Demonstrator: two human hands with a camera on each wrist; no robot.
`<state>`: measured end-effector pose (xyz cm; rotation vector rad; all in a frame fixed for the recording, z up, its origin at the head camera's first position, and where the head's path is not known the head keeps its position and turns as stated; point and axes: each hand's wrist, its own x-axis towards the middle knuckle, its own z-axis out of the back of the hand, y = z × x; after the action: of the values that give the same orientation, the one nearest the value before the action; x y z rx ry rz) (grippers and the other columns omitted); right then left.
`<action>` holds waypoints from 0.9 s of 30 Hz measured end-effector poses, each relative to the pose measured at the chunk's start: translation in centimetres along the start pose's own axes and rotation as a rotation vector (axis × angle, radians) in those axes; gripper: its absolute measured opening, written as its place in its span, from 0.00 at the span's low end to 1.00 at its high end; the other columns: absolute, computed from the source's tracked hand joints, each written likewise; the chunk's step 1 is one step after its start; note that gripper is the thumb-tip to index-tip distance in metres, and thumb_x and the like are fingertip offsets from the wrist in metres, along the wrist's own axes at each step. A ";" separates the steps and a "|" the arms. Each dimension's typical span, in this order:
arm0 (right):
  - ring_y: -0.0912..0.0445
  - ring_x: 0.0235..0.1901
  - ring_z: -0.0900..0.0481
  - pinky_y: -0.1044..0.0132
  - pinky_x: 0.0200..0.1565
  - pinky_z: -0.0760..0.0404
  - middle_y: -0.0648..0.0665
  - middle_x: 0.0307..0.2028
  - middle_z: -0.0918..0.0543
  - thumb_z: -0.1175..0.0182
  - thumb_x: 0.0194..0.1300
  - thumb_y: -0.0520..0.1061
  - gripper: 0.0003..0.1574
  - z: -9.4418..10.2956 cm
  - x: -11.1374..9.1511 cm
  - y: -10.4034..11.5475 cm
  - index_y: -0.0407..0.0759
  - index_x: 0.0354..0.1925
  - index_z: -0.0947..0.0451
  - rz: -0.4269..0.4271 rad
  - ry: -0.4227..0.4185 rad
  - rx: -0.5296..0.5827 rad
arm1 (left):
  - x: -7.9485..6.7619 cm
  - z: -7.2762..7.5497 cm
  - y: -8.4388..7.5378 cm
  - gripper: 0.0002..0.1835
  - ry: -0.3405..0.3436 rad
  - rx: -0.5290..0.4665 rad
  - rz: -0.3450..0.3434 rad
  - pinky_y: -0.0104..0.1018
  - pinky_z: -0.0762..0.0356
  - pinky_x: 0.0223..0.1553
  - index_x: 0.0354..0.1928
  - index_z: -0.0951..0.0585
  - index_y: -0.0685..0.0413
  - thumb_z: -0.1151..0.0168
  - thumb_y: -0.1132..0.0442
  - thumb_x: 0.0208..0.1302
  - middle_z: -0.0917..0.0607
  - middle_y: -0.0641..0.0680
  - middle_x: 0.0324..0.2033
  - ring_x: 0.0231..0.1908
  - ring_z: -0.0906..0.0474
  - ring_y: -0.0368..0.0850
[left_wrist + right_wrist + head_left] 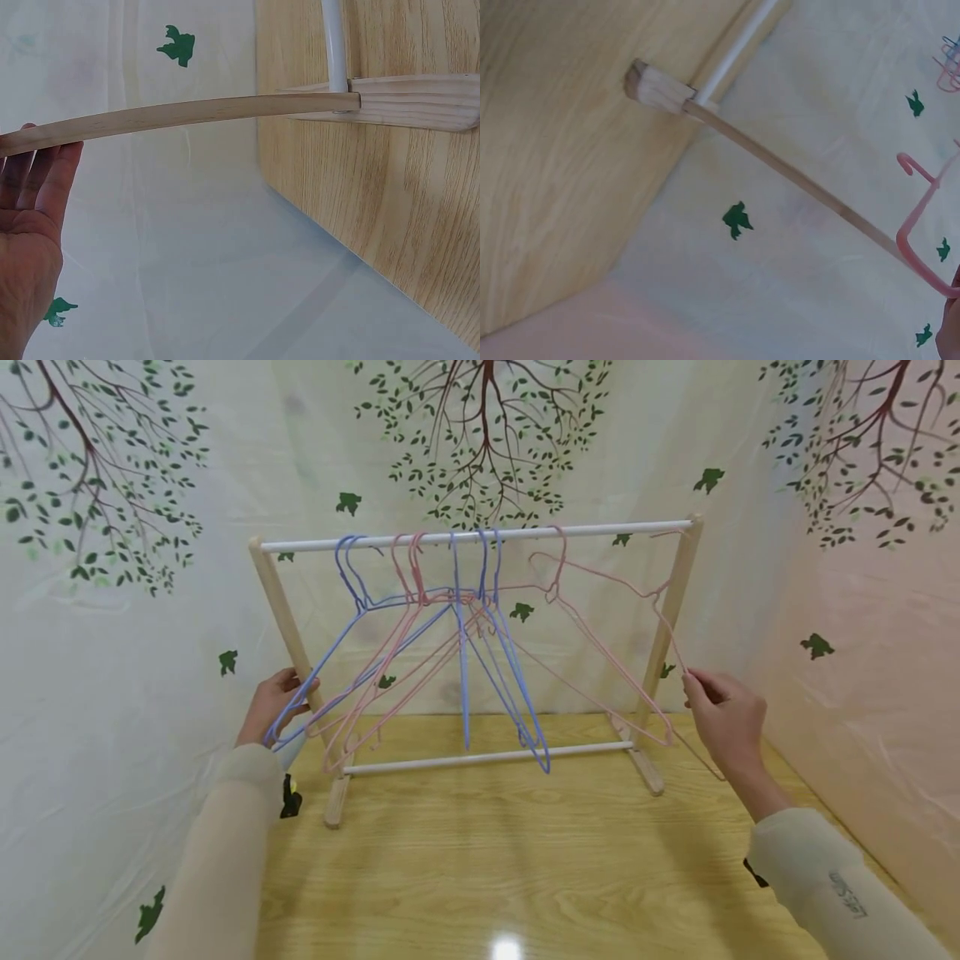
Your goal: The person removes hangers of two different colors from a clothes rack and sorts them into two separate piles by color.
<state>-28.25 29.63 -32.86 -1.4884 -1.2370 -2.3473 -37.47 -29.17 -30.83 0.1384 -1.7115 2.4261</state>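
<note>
A wooden clothes rack (667, 610) with a white top rod (622, 529) stands on the table. My left hand (273, 706) holds its left post (172, 116), the fingers reaching behind the wood in the left wrist view. With thumb and fingers my right hand (727, 714) pinches the shoulder of a pink hanger (611, 578) at the rod's right end; this hanger is turned askew. In the right wrist view only a little of that hand shows, at the right edge beside a pink hanger (911, 244). Another pink hanger (600, 647) hangs just left of it.
Several blue hangers (528, 693) and pink hangers overlap along the left and middle of the rod. A white lower bar (487, 759) joins the rack's wooden feet (337, 802). Cloth walls (847, 710) printed with trees and leaves stand behind and beside the wood-grain table (487, 860).
</note>
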 end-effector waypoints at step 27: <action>0.73 0.25 0.22 0.85 0.32 0.25 0.62 0.28 0.17 0.35 0.58 0.27 0.06 2.3 -4.9 -1.7 0.21 0.34 0.16 0.062 -0.349 0.154 | 3.1 0.8 4.2 0.37 -0.029 0.041 -0.011 0.47 0.24 0.59 0.75 0.43 0.66 0.44 0.52 0.74 0.31 0.71 0.65 0.59 0.27 0.52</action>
<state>-24.87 30.70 -37.28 -1.9064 -1.3830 -1.9581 -41.28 -31.05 -33.90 0.1883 -1.6692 2.4634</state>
